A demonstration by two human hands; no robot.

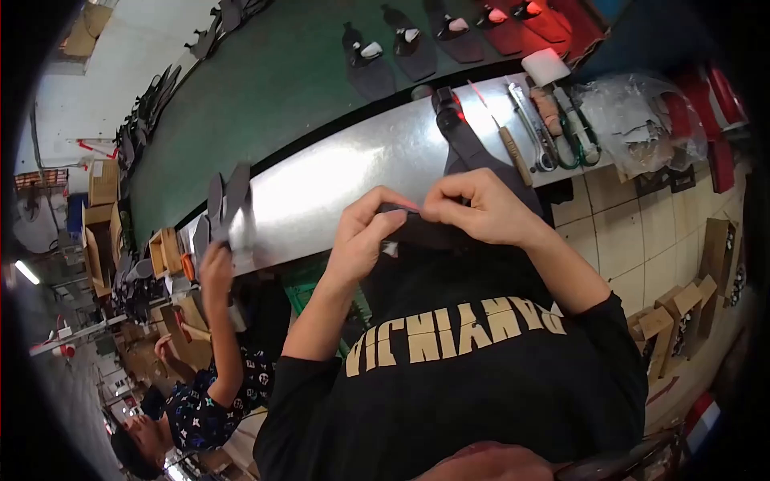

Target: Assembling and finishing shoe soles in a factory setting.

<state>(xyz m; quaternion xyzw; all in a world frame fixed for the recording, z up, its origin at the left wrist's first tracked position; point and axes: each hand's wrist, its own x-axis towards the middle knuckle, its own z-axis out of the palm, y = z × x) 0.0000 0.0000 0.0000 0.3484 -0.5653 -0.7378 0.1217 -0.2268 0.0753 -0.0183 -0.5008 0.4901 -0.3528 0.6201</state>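
Close to my body, over the near edge of the metal bench, a dark shoe part [429, 231] is held between my two hands. My left hand [361, 236] is closed around its left end, thumb on top. The fingertips of my right hand [479, 210] pinch at its upper edge, where a thin pinkish strip [405, 203] shows. The fingers hide much of the part, so its full shape cannot be made out. Just beyond my right hand, a dark shoe [468, 143] lies on the bench with its heel end pointing away from me.
Wood-handled awl [513, 155], scissors [573, 128], wrench [539, 132] and white block [545, 67] line the bench's right end, beside a clear plastic bag [634, 120]. Several dark shoes [413, 52] stand on the green conveyor belt [273, 96]. At left, a co-worker's hand [216, 272] holds dark soles [233, 196].
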